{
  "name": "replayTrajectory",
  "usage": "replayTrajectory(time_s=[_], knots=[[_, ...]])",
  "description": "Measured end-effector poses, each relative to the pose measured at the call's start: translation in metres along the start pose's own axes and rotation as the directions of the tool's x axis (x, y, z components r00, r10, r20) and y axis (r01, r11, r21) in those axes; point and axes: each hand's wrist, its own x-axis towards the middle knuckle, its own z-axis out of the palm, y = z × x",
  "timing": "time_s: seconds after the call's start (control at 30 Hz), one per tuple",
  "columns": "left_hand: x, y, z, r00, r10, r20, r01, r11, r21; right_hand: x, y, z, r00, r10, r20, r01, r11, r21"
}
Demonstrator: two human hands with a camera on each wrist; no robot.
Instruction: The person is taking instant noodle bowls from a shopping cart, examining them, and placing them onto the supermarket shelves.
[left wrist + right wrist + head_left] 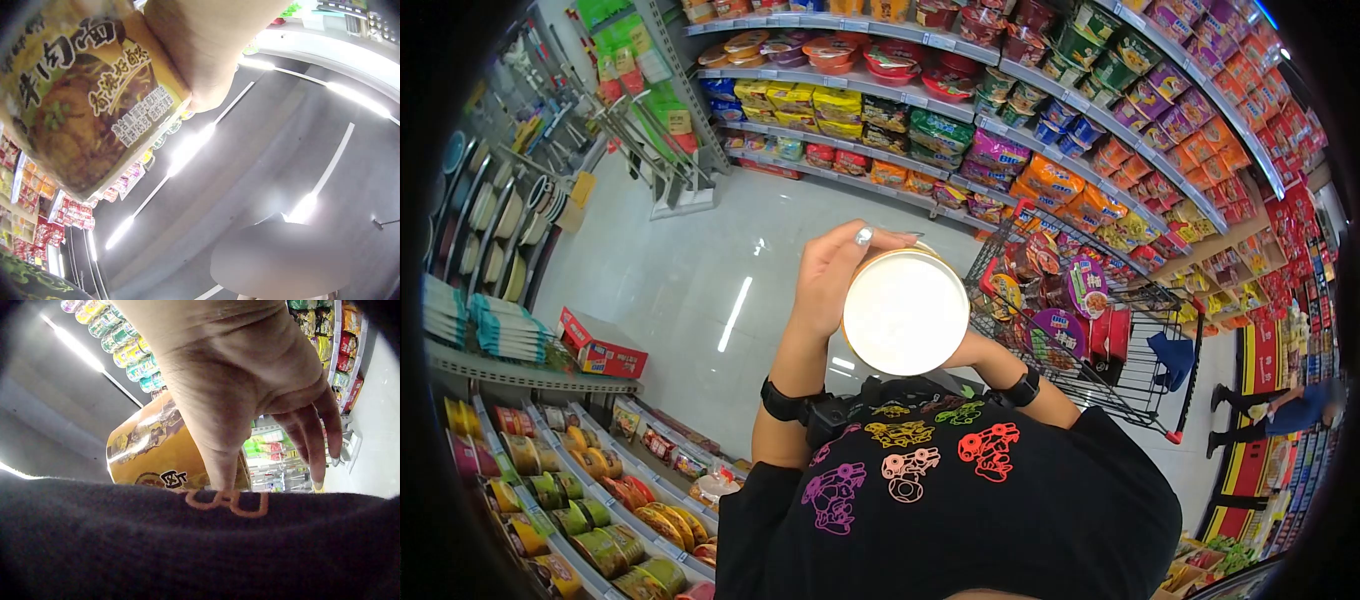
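A noodle cup (905, 312) is held in front of the chest, its round white end facing the head camera. Its yellow-orange side, printed with a bowl of beef noodles, fills the upper left of the left wrist view. The left hand (830, 275) grips the cup from the left, fingers bent over its far edge, a silver nail showing. On the other side the right hand (250, 381) has its thumb over the cup's side, while its other fingers (312, 440) hang fairly straight, apart from the cup. In the head view the cup hides most of this hand.
A shopping cart (1130, 375) holding several noodle bowls and packs stands at the right. Shelves of instant noodles (840, 105) curve across the back and right. More bowls line the lower-left shelf (600, 470). Dustpans (670, 190) stand at the upper left. A person (1290, 405) is at far right.
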Motion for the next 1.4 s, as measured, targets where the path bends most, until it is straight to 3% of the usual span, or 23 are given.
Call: replayTrajectory(time_s=[0.57,0.93,1.03,1.4], knots=[[-0.012,0.008,-0.015,0.997,0.076,-0.013,-0.075,0.996,0.040,0.010,0.004,0.012,1.000,0.010,0.011,-0.010,0.999,-0.038],[-0.015,0.017,-0.008,0.998,0.035,-0.060,-0.035,0.999,-0.006,0.009,0.009,0.017,0.999,0.038,-0.031,-0.040,0.997,-0.065],[-0.018,0.017,-0.010,0.997,0.053,-0.051,-0.054,0.999,-0.005,0.010,0.009,0.021,0.998,-0.044,-0.032,0.040,0.993,-0.113],[-0.021,0.014,-0.018,0.993,0.056,-0.105,-0.049,0.996,0.071,0.020,0.017,0.016,1.000,-0.024,-0.017,0.023,0.998,-0.056]])
